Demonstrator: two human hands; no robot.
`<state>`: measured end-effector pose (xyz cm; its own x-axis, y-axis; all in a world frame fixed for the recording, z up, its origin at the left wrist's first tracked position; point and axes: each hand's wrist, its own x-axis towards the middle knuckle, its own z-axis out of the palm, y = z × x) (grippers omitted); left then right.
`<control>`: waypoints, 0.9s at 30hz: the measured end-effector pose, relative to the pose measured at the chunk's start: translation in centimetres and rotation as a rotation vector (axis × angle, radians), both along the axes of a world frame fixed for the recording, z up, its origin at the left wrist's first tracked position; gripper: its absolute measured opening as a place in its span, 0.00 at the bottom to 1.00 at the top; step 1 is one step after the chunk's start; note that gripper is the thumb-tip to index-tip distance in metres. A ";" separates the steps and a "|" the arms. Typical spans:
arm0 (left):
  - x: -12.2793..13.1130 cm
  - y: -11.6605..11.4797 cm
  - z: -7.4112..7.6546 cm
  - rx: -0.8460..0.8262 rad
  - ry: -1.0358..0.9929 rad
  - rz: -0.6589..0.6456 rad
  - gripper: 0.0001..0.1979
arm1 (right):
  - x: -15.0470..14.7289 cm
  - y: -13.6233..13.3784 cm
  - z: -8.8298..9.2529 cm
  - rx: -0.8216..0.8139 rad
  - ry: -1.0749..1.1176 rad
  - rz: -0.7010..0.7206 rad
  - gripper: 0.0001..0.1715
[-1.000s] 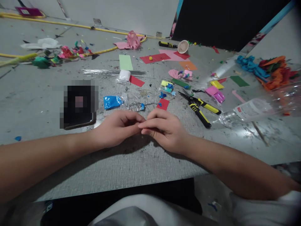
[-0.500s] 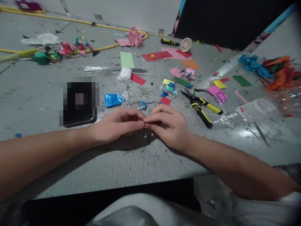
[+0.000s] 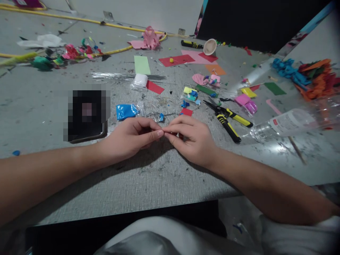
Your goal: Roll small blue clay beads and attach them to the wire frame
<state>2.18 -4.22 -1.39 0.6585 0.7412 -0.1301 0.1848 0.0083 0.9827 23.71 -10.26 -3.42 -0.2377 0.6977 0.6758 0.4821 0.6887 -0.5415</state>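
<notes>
My left hand (image 3: 127,140) and my right hand (image 3: 192,140) rest on the grey table (image 3: 148,180), fingertips meeting in a pinch at the middle. Both pinch something small between them; it is too hidden to name, though a bit of red shows under the right fingers. Just beyond the fingers lies a bent wire piece (image 3: 156,116) with a blue bit on it, a blue packet (image 3: 126,111) to its left and a red paper square (image 3: 186,112) to its right.
Yellow-and-black pliers (image 3: 228,120) lie right of my right hand. A dark phone (image 3: 86,117) sits to the left. Coloured paper scraps, a white roll (image 3: 140,80), thin wires (image 3: 117,75), a clear plastic bottle (image 3: 289,124) and a yellow cable (image 3: 79,20) litter the far table.
Both hands have shifted slightly away from me and the fingertips have re-pinched together; the view has tipped a little. Nothing else on the table has moved.
</notes>
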 end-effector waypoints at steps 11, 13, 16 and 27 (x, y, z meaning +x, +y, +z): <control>0.2 0.3 0.4 0.061 -0.004 -0.014 0.08 | 0.2 0.1 0.5 0.000 -0.024 0.082 0.06; 0.2 0.2 0.5 0.059 -0.015 -0.027 0.08 | 0.0 0.0 0.7 -0.007 0.016 0.075 0.05; 0.1 0.1 0.5 0.107 0.002 -0.011 0.08 | -0.1 -0.2 0.6 -0.068 0.135 -0.008 0.06; -0.7 1.4 -0.6 1.267 0.584 0.017 0.16 | -0.4 0.3 -0.3 -0.443 0.402 -0.015 0.10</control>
